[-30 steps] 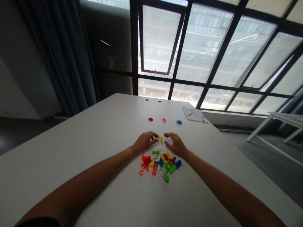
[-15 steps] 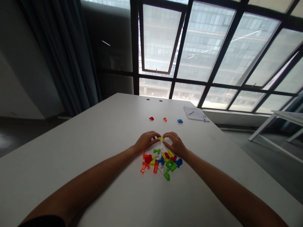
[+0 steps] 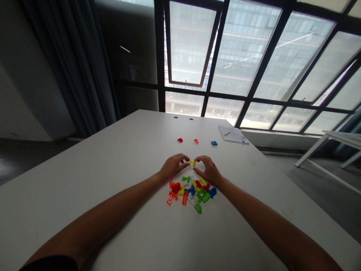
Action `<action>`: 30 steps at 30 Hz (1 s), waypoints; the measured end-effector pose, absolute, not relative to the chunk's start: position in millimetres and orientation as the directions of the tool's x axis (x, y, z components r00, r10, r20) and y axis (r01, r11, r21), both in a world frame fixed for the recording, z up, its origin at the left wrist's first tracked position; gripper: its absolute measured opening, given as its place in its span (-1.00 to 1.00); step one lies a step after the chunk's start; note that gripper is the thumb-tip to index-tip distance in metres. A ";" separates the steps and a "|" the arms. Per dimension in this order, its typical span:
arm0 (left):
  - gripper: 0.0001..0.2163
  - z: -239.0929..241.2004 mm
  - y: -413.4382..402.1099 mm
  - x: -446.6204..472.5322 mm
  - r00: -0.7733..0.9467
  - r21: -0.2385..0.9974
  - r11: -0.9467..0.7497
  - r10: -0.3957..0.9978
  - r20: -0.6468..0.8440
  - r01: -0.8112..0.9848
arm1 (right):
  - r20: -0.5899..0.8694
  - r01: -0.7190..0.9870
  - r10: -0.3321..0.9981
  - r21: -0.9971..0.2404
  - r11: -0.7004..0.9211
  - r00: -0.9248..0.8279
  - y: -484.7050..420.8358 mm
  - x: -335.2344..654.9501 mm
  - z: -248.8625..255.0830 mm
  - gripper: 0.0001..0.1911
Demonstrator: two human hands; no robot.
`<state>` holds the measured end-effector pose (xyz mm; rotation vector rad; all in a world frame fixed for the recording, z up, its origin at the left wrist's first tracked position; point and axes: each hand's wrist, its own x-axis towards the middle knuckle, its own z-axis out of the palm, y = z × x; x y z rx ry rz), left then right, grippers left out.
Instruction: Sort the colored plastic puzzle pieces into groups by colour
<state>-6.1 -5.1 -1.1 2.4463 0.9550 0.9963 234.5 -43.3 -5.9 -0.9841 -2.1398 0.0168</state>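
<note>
A small yellow plastic piece (image 3: 193, 163) sits between my two hands, just above the white table (image 3: 118, 169). My left hand (image 3: 172, 167) pinches its left end with thumb and fingertips. My right hand (image 3: 208, 170) pinches its right end, fingers curled. Just in front of my wrists lies a pile of coloured plastic pieces (image 3: 191, 191): red, orange, green, yellow, blue and white. Both forearms rest low over the table.
Farther back on the table lie a red piece (image 3: 179, 140), an orange piece (image 3: 196, 141) and a blue piece (image 3: 214, 143) in a row. A notepad with a pen (image 3: 232, 135) lies at the far right corner. Large windows stand behind; another table (image 3: 338, 141) is at right.
Both hands have closed in on the yellow piece and lifted it slightly; the right fingers, apart from it a second ago, now pinch it.
</note>
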 end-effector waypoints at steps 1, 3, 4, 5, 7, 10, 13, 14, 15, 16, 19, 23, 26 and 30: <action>-0.75 -0.7 -5.5 -6.1 0.533 0.517 -0.722 0.690 0.490 0.460 | 0.646 0.638 0.643 -0.299 0.710 -0.412 -43.3 234.6 -5.9 -0.73; -0.74 0.2 -6.4 -5.9 0.536 0.512 -0.725 0.687 0.490 0.462 | 0.658 0.634 0.629 -0.288 0.717 -0.413 -42.8 234.5 -6.5 -0.74; -0.73 0.6 -7.0 -5.7 0.536 0.510 -0.724 0.688 0.490 0.464 | 0.659 0.638 0.630 -0.286 0.715 -0.411 -42.4 234.4 -6.9 -0.75; -0.73 0.9 -7.5 -5.5 0.533 0.508 -0.723 0.689 0.491 0.467 | 0.656 0.643 0.634 -0.286 0.711 -0.409 -42.0 234.2 -7.3 -0.75; -0.73 1.4 -8.2 -5.1 0.517 0.508 -0.715 0.698 0.495 0.479 | 0.645 0.658 0.647 -0.283 0.697 -0.408 -41.2 234.0 -8.1 -0.74; -0.75 1.9 -8.6 -5.0 0.454 0.516 -0.678 0.734 0.504 0.523 | 0.642 0.705 0.667 -0.268 0.657 -0.378 -40.0 234.7 -8.8 -0.74; -0.81 2.2 -8.1 -5.3 0.407 0.500 -0.647 0.757 0.511 0.575 | 0.633 0.797 0.720 -0.262 0.545 -0.284 -36.7 237.7 -9.3 -0.75; -0.83 2.1 -7.8 -5.3 0.407 0.486 -0.646 0.757 0.512 0.589 | 0.622 0.829 0.743 -0.262 0.495 -0.247 -34.5 239.2 -9.6 -0.75; -0.84 1.9 -7.4 -5.0 0.411 0.472 -0.646 0.755 0.511 0.600 | 0.605 0.859 0.767 -0.258 0.442 -0.213 -31.3 240.8 -9.7 -0.76; -0.85 1.6 -6.8 -4.7 0.416 0.461 -0.645 0.755 0.507 0.610 | 0.581 0.887 0.793 -0.250 0.389 -0.184 -27.1 242.4 -9.9 -0.77; -0.84 0.2 -4.6 -3.0 0.432 0.448 -0.636 0.764 0.480 0.628 | 0.458 0.955 0.882 -0.196 0.222 -0.111 -9.1 245.0 -9.2 -0.81; -0.83 -1.1 -2.8 -1.6 0.461 0.452 -0.625 0.778 0.427 0.637 | 0.319 0.985 0.946 -0.131 0.111 -0.064 14.6 243.0 -6.9 -0.78; -0.82 -1.2 -3.5 -1.4 0.471 0.448 -0.618 0.784 0.404 0.646 | 0.326 0.987 0.943 -0.114 0.113 -0.070 19.9 241.8 -7.5 -0.76; -0.84 -0.8 -4.8 -0.4 0.481 0.435 -0.612 0.789 0.381 0.660 | 0.340 0.984 0.937 -0.122 0.127 -0.079 19.2 243.2 -10.7 -0.72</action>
